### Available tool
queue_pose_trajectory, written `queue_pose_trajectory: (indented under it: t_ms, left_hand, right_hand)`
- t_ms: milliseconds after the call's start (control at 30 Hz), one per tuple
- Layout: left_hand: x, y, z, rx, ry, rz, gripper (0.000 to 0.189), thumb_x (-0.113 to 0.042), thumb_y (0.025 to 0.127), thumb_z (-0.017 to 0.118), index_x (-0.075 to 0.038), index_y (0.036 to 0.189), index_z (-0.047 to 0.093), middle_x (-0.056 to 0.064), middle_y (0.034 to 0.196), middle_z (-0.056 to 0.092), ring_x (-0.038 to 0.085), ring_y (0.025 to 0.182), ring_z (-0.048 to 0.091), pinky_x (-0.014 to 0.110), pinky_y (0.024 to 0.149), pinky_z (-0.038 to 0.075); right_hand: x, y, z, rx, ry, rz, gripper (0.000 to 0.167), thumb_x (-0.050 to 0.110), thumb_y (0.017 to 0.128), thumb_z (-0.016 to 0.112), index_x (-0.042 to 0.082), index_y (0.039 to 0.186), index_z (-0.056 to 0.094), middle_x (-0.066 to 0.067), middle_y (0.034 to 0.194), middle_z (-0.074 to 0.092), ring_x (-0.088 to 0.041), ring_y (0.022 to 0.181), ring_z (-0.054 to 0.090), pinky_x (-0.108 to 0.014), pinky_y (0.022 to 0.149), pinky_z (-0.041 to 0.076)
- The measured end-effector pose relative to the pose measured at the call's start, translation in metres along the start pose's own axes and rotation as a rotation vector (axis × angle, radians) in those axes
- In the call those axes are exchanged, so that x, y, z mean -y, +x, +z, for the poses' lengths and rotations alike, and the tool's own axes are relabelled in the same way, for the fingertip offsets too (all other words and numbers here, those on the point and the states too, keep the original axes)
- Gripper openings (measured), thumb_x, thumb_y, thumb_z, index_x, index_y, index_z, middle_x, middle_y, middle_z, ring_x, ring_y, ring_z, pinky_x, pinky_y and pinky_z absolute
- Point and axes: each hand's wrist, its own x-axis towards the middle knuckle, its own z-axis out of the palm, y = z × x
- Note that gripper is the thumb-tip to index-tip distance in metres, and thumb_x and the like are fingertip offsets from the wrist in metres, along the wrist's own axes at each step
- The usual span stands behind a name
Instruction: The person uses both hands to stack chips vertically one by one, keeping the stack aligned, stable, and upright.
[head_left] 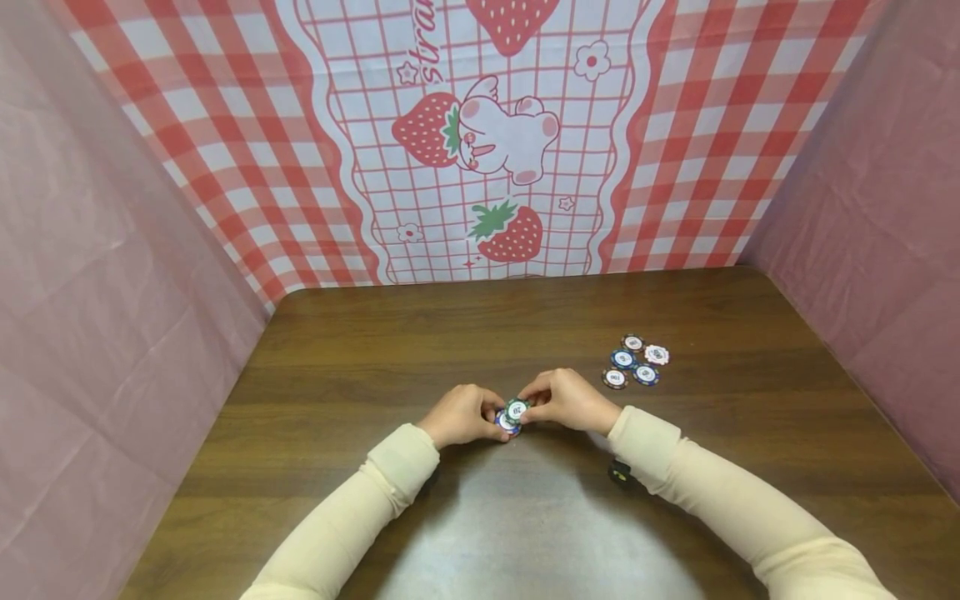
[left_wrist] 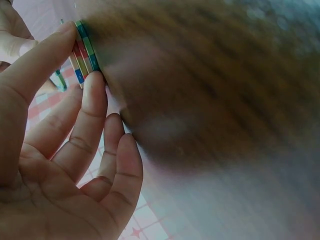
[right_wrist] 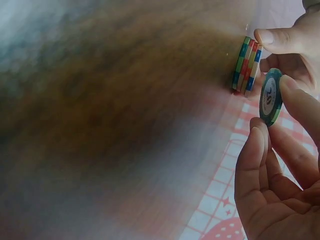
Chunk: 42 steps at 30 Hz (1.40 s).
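My left hand steadies a short stack of poker chips on the wooden table, thumb on one side and fingertips on the other. In the left wrist view, green, red and blue bands show along the edge of the stack. My right hand pinches a green poker chip marked 20 between thumb and fingers. That chip is held tilted just above the stack, and in the head view it covers part of the blue top chip.
Several loose poker chips, blue, white and dark-edged, lie in a cluster to the right, beyond my right hand. A red checked strawberry cloth hangs behind the table. Pink cloths hang at both sides.
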Motion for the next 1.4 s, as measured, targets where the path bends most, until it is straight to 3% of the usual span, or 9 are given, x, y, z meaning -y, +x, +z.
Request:
queue_pose_trajectory:
  t_ms: [567, 1400]
  left_hand:
    - [-0.002, -0.001, 0.000, 0.006, -0.021, 0.000, 0.031, -0.027, 0.072, 0.087, -0.015, 0.098, 0.076, -0.010, 0.067, 0.060, 0.001, 0.059, 0.048, 0.018, 0.056, 0.038]
    - [-0.002, -0.002, -0.001, 0.010, -0.033, 0.008, 0.031, -0.025, 0.072, 0.087, -0.013, 0.099, 0.075, -0.008, 0.067, 0.059, 0.003, 0.061, 0.049, 0.019, 0.057, 0.039]
  right_hand:
    - [0.003, 0.005, 0.005, 0.047, -0.078, -0.033, 0.022, 0.019, 0.076, 0.083, 0.006, 0.092, 0.077, -0.002, 0.082, 0.070, -0.001, 0.070, 0.056, -0.017, 0.063, 0.048]
    - [0.012, 0.010, 0.010, 0.075, -0.137, -0.006, 0.024, 0.020, 0.073, 0.085, 0.007, 0.091, 0.077, -0.002, 0.083, 0.070, -0.001, 0.070, 0.057, -0.016, 0.064, 0.047]
